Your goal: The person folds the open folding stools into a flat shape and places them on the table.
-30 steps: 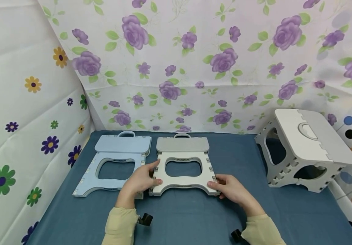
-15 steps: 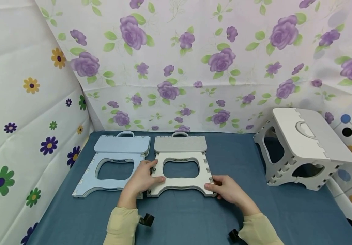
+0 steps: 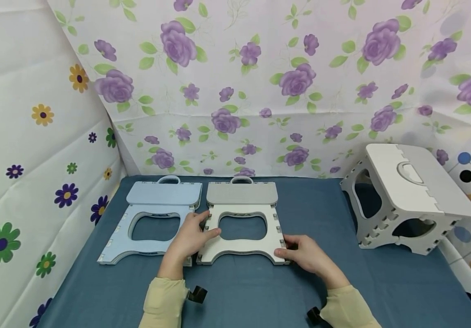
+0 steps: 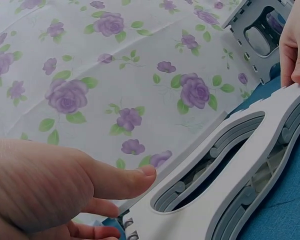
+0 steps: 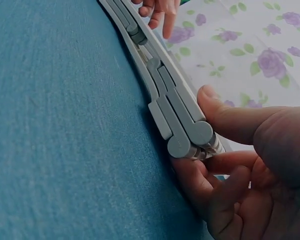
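A folded white-and-grey folding step stool (image 3: 241, 246) lies flat on the blue cloth at the middle. My right hand (image 3: 307, 257) pinches its front right corner, thumb on top and fingers below, as the right wrist view shows at the stool's end (image 5: 190, 132). At its left side is my left hand (image 3: 190, 237), fingers loosely straight along the edge; in the left wrist view the thumb (image 4: 122, 180) reaches out above the stool. A light blue folded step stool (image 3: 163, 193) lies just left of the white one, partly hidden behind my left hand.
An unfolded white-and-grey step stool (image 3: 407, 182) stands at the back right of the cloth-covered table (image 3: 251, 296). A flowered curtain (image 3: 260, 91) hangs along the back, another printed sheet (image 3: 34, 150) along the left.
The white stool has shifted slightly left and toward me, with my right hand on it. My left thumb has lifted a little from the stool's surface.
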The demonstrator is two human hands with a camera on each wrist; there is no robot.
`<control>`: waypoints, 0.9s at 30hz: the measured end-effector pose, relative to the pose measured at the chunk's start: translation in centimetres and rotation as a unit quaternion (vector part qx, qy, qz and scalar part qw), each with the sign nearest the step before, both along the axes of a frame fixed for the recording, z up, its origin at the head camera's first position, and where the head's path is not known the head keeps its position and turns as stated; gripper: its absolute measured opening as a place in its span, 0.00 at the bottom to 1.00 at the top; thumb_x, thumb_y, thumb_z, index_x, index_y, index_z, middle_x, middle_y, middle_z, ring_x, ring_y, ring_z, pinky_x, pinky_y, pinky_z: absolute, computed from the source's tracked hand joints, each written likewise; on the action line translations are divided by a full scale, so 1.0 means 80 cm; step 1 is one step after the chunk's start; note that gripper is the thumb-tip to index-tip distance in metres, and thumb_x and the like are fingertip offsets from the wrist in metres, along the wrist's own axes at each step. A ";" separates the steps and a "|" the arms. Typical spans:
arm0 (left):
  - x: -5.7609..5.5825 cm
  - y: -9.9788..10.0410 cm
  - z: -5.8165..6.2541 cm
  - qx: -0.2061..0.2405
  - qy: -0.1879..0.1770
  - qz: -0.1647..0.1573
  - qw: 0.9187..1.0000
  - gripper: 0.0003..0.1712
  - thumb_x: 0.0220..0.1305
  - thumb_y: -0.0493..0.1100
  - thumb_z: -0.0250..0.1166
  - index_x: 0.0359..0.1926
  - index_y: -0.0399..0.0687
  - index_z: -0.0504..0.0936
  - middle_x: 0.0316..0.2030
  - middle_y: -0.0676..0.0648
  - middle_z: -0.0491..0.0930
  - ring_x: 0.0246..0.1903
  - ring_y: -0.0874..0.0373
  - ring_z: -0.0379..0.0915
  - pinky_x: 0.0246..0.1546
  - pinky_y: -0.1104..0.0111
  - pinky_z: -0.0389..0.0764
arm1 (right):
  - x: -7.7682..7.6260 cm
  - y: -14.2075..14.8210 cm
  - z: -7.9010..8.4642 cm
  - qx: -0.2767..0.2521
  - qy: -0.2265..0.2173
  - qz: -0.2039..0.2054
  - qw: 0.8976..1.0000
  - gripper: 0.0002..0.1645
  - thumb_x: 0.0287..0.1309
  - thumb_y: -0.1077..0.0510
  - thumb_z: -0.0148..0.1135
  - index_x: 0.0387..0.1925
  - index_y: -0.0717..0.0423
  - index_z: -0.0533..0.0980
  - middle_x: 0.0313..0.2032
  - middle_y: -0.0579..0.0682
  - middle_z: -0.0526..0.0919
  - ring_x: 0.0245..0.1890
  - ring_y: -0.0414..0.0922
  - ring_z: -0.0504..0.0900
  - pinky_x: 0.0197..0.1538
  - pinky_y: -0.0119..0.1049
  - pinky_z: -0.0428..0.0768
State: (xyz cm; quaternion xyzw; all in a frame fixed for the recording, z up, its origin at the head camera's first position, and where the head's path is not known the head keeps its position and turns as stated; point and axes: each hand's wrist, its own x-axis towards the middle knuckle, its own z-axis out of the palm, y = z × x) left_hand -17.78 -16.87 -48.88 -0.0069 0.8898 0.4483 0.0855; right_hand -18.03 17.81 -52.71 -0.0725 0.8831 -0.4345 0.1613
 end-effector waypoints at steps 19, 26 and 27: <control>0.000 0.001 -0.004 0.006 0.014 -0.013 1.000 0.45 0.74 0.48 0.73 0.82 0.37 0.62 0.59 0.34 0.67 0.32 0.51 0.63 0.32 0.60 0.68 | 0.005 -0.007 0.002 -0.047 -0.032 -0.022 0.998 0.42 0.63 0.54 0.80 0.72 0.67 0.73 0.43 0.54 0.82 0.32 0.46 0.83 0.32 0.41 0.87; 0.002 0.000 -0.002 0.022 0.017 -0.018 0.999 0.46 0.74 0.46 0.72 0.82 0.37 0.61 0.55 0.34 0.66 0.30 0.51 0.62 0.30 0.60 0.68 | 0.007 -0.012 0.003 -0.048 -0.037 -0.034 0.998 0.44 0.63 0.55 0.80 0.73 0.67 0.72 0.43 0.54 0.82 0.31 0.46 0.84 0.32 0.42 0.87; 0.002 0.000 -0.002 0.024 0.015 -0.018 0.999 0.45 0.74 0.46 0.72 0.82 0.37 0.61 0.55 0.34 0.66 0.30 0.51 0.62 0.30 0.60 0.68 | 0.007 -0.012 0.002 -0.043 -0.036 -0.033 0.998 0.44 0.62 0.54 0.80 0.73 0.67 0.72 0.43 0.54 0.82 0.30 0.46 0.83 0.32 0.42 0.87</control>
